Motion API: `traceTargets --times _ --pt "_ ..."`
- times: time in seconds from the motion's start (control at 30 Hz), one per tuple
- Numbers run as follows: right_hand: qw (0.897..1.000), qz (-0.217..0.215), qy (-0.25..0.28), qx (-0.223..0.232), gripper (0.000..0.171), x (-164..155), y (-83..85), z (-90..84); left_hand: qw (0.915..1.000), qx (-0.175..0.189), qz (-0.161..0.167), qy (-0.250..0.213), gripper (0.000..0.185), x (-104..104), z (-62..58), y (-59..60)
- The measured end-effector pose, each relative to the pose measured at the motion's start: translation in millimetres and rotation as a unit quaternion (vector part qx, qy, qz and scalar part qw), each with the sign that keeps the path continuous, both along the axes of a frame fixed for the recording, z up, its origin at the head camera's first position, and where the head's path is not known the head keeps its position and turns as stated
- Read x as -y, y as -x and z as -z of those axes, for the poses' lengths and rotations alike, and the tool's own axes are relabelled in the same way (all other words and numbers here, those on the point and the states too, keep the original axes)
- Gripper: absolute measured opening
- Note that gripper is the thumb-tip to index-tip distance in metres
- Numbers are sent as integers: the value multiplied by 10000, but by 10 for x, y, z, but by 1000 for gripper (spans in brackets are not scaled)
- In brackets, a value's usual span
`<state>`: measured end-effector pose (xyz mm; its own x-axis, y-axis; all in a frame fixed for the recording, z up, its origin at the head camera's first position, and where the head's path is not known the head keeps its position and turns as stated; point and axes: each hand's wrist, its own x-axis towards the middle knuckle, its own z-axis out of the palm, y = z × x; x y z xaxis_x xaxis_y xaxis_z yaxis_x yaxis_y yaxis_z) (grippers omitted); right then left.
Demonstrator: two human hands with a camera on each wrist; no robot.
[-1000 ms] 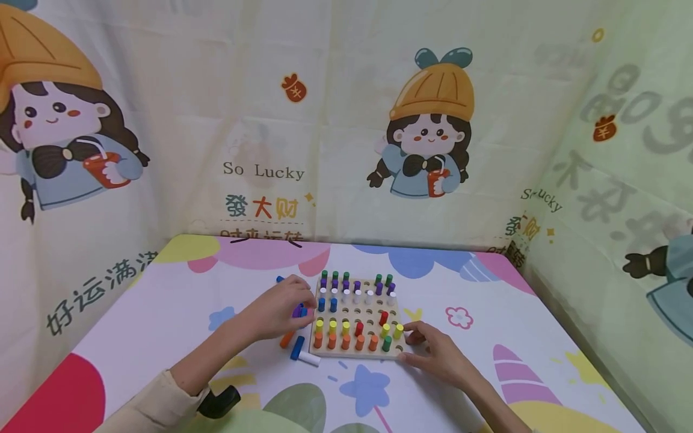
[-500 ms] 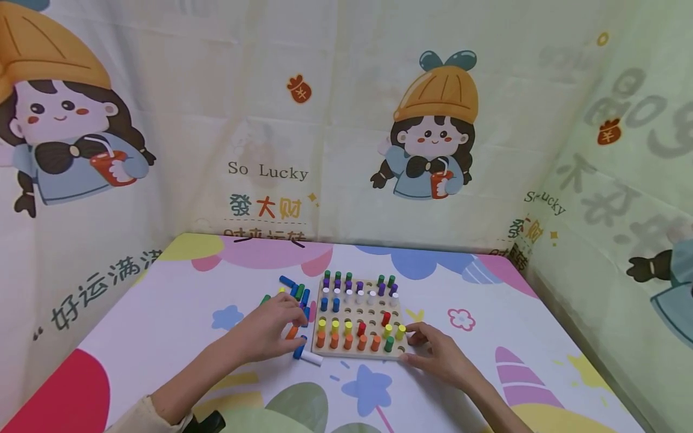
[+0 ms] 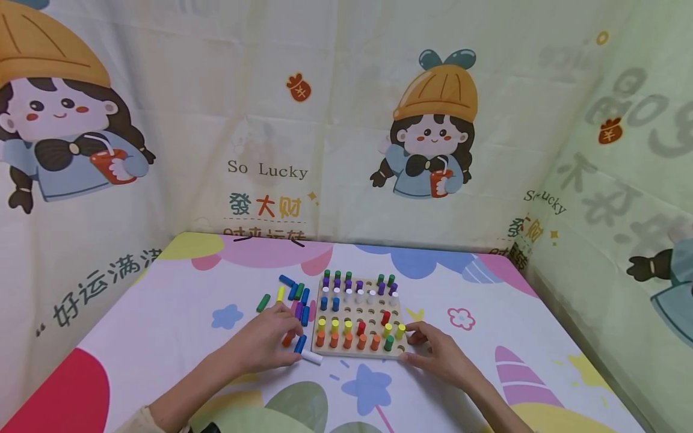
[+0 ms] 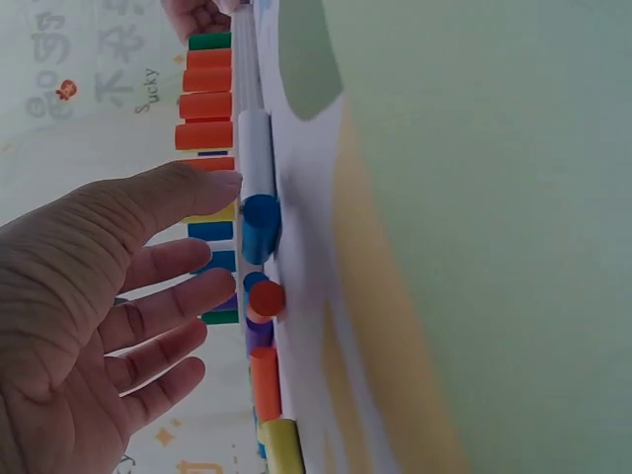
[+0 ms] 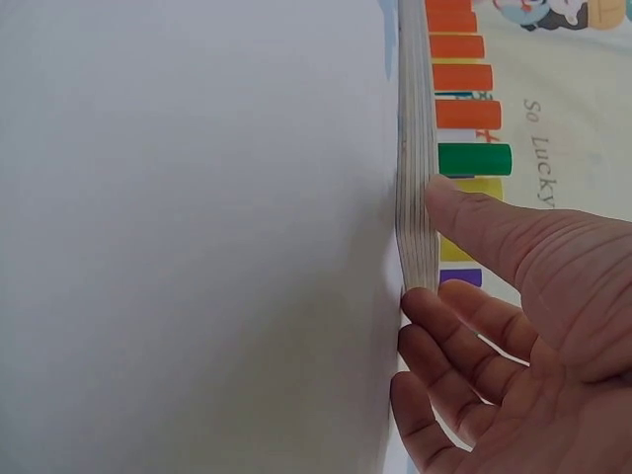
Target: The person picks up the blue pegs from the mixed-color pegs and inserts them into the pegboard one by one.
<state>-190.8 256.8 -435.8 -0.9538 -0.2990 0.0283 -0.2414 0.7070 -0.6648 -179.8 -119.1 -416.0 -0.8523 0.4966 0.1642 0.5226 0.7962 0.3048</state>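
A wooden pegboard [image 3: 357,355] lies on the table with coloured pegs standing in rows of holes. To its left is a scatter of loose pegs, among them a white peg [image 3: 311,357], a blue peg [image 3: 300,344] and a yellow peg [image 3: 280,294]. My left hand [image 3: 267,337] hovers over the near loose pegs, thumb and fingers spread apart with nothing between them. In the left wrist view, the thumb tip shows close to a white peg [image 4: 256,148] and a blue peg [image 4: 260,227]. My right hand [image 3: 437,352] holds the board's near right corner between thumb and fingers.
A patterned cloth [image 3: 460,385] covers the table. Printed curtains [image 3: 346,138] stand behind it and at both sides. A green peg [image 3: 263,302] lies at the outer left of the loose pegs. Several holes in the board's middle rows hold no peg.
My left hand has moved from the board's left edge back and toward me, over the near loose pegs, uncovering the farther ones. My right hand has stayed at the board's corner.
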Motion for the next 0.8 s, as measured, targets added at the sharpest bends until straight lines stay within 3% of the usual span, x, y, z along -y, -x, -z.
traceTargets --times 0.3,0.8 --pt "10000 -22 26 -1 54 -7 8 7 9998 45 -123 131 35 -12 81 30" --pt "9998 154 -8 145 56 23 12 -3 9996 25 -184 204 30 -31 110 56"
